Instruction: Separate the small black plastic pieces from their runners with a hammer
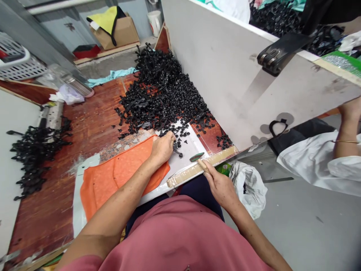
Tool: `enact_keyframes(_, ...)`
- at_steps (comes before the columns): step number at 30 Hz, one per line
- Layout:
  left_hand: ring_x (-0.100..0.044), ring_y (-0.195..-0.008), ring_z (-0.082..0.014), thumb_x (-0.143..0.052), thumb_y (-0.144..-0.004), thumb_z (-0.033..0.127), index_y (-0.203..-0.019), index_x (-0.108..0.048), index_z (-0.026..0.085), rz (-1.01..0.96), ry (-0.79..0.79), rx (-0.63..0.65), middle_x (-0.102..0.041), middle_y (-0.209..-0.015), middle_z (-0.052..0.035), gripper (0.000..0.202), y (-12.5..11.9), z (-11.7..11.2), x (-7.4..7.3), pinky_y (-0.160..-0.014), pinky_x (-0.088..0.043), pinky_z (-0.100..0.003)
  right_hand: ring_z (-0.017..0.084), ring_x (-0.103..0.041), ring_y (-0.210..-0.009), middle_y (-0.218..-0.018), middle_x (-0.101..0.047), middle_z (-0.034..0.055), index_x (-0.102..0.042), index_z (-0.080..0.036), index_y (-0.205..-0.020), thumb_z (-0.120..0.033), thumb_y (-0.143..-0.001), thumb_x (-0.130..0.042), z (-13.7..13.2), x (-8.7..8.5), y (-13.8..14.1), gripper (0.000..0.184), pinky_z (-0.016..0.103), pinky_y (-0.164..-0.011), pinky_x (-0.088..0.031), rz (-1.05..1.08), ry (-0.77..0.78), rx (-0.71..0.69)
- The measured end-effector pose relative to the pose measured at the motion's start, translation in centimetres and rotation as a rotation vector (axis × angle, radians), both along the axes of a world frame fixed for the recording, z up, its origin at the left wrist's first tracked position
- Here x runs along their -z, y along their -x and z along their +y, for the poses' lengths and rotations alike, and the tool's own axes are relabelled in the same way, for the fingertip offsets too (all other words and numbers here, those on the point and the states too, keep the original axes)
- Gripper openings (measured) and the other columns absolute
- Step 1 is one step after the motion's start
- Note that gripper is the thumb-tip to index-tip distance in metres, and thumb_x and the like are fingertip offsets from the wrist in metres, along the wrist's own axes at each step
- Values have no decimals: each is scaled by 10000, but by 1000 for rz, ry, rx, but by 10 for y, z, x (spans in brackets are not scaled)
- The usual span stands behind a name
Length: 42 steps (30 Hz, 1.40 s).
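Observation:
My left hand (pixel 163 149) is closed, fingertips pinched at the near edge of a heap of small black parts (pixel 166 94). What the fingers hold, if anything, is too hidden to name. Under that forearm lies an orange cloth (pixel 118 169), spread over the front of the work surface. My right hand (pixel 220 185) grips the light handle of a small tool with a flat, oval, greenish blade (pixel 196 157). This blade sits just above the taped front edge (pixel 203 165) of a white board (pixel 183 165), where loose black pieces are scattered.
A tall pale partition (pixel 239 75) with a black clamp (pixel 279 52) stands on the right. At left lies a pile of longer black pieces (pixel 39 154). A white bag (pixel 249 188) hangs below the front edge. Another person's arm (pixel 349 128) shows at far right.

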<state>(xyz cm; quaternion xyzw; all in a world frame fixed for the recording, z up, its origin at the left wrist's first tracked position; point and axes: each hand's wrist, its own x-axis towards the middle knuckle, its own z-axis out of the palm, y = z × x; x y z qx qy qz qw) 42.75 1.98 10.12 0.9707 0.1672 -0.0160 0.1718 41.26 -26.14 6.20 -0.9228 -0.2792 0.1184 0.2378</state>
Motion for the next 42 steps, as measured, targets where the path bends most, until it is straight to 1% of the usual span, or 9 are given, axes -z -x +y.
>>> enact_keyframes(5, -697, -831, -247, -333, -1038, 256, -1054, -602, 249, 28, -73, 6, -779, -908, -41, 269, 0, -1, 2, -956, -375, -412, 257, -796, -862, -1048, -821, 63, -449, -263, -1582, -307, -1082, -425, 0, 2, 1, 502, 295, -686, -567, 3, -5, 0)
enact_keyframes(11, -686, -796, -257, -366, -1035, 297, -1026, -617, 247, 54, -128, 7, -758, -842, -47, 256, -2, -4, -2, -913, -381, -399, 244, -791, -821, -984, -824, 58, -462, -262, -1577, -309, -1074, -443, 0, -4, -1, 505, 287, -678, -565, -9, 54, -4)
enact_keyframes(16, -658, -757, -266, -366, -1026, 288, -1069, -621, 244, 25, -207, 10, -728, -782, -49, 263, 2, -6, -1, -902, -389, -399, 231, -785, -911, -1141, -803, 66, -474, -294, -1568, -319, -1079, -432, 2, -16, -13, 492, 299, -761, -577, -5, 48, -59)
enact_keyframes(18, -657, -749, -258, -363, -1024, 280, -1067, -613, 248, 13, -194, 3, -726, -781, -44, 256, 3, -6, 1, -902, -392, -393, 231, -782, -916, -1160, -798, 68, -482, -298, -1564, -325, -1076, -439, 4, -20, -17, 491, 301, -766, -572, -22, 62, -60)
enact_keyframes(21, -661, -753, -244, -357, -1025, 272, -1064, -600, 253, 6, -163, -11, -733, -797, -36, 246, 3, -5, 4, -906, -395, -384, 236, -778, -875, -1079, -811, 69, -464, -293, -1577, -326, -1071, -436, 13, -25, -21, 508, 303, -736, -558, -47, 107, -51)
enact_keyframes(25, -663, -754, -241, -357, -1031, 275, -1068, -596, 251, -1, -146, -12, -733, -792, -33, 243, 2, -4, 5, -924, -391, -384, 235, -768, -875, -1058, -809, 66, -430, -313, -1593, -332, -1069, -438, 30, -35, -25, 524, 296, -731, -538, -54, 159, -52)
enact_keyframes(30, -674, -816, -247, -373, -1030, 273, -1071, -603, 250, -56, -97, -43, -744, -837, -35, 235, 3, 0, 9, -911, -397, -374, 219, -761, -813, -999, -811, 62, -447, -317, -1582, -350, -1072, -441, 50, -45, -33, 511, 285, -733, -526, -86, 218, -69)
enact_keyframes(34, -684, -832, -240, -376, -1030, 271, -1075, -599, 247, -91, -58, -39, -757, -877, -34, 230, 2, 0, 11, -922, -402, -371, 215, -759, -827, -1006, -811, 65, -468, -309, -1571, -357, -1074, -436, 56, -45, -38, 500, 278, -737, -528, -92, 230, -83)
enact_keyframes(42, -693, -813, -237, -388, -1019, 258, -1068, -600, 249, -47, -51, -39, -755, -856, -33, 218, 1, -6, 6, -956, -396, -384, 213, -759, -812, -978, -810, 62, -475, -309, -1563, -364, -1076, -434, 55, -42, -38, 492, 271, -722, -519, -96, 223, -73)
